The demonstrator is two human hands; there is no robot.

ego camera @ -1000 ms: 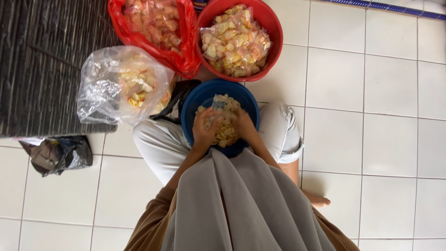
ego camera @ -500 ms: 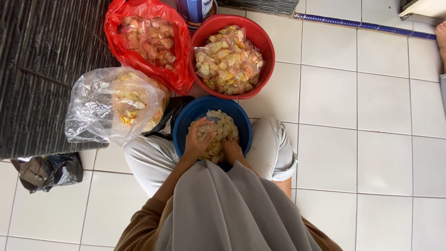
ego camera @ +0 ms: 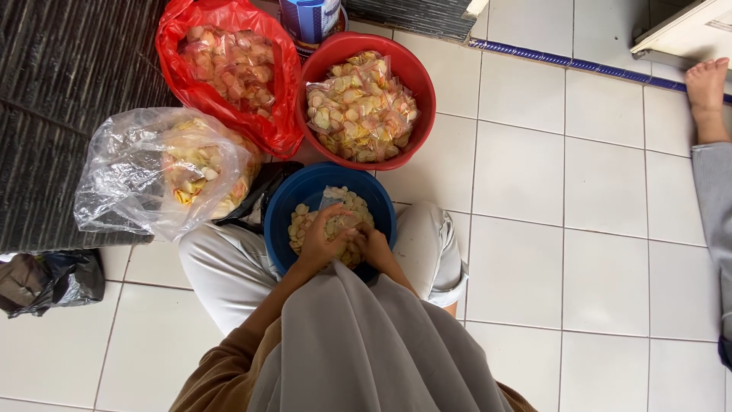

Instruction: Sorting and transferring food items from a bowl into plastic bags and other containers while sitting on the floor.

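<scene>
A blue bowl (ego camera: 301, 191) of pale loose chips rests on my lap between my knees. Both my hands are inside it. My left hand (ego camera: 322, 238) curls around a small clear bag (ego camera: 335, 210) partly filled with chips. Touching it from the right, my right hand (ego camera: 374, 246) pinches the same bag with closed fingers. A grey cloth hanging from my head hides my forearms and the bowl's near rim.
A red basin (ego camera: 415, 80) of filled small bags stands beyond the bowl. A red plastic bag (ego camera: 229, 69) and a clear plastic bag (ego camera: 145, 172) of chips lie at left on a dark mat (ego camera: 53, 91). Black bag (ego camera: 57, 278) at left; another person's foot (ego camera: 705, 88) at right.
The view has tilted, so the bowl and bags sit lower in the frame. My hands have stayed together in the blue bowl, working the small bag.
</scene>
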